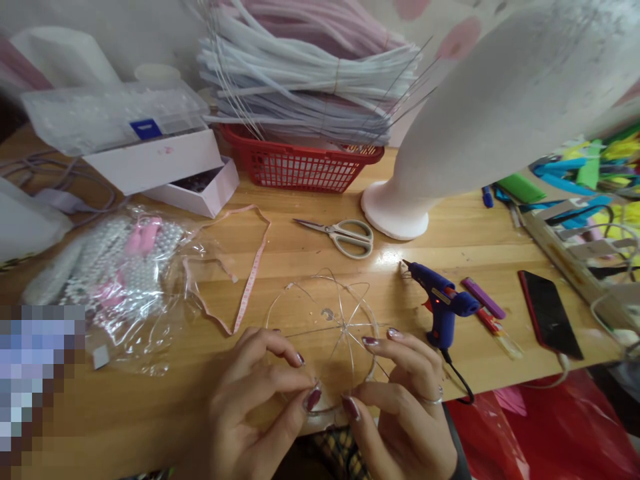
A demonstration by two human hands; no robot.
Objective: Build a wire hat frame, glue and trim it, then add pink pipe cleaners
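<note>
A thin wire frame (344, 327), round with spokes meeting at its middle, lies at the table's front edge. My left hand (273, 400) is at its near left side, thumb and forefinger pinched on the rim wire. On the near right side, my right hand (400, 400) has its thumb and forefinger closed at the wire, with the other fingers bent over the frame's right part. A ring shows on one right finger. Beyond the frame lie scissors (350, 238) with pale handles. To the right rests a blue glue gun (443, 300) with a small red light.
A pink measuring tape (250, 283) and bagged pearl beads (135, 267) lie left. Behind stand a red basket (305, 167) of fuzzy stems and a white foam form (450, 127). A purple object (483, 298) and a phone (549, 313) lie right.
</note>
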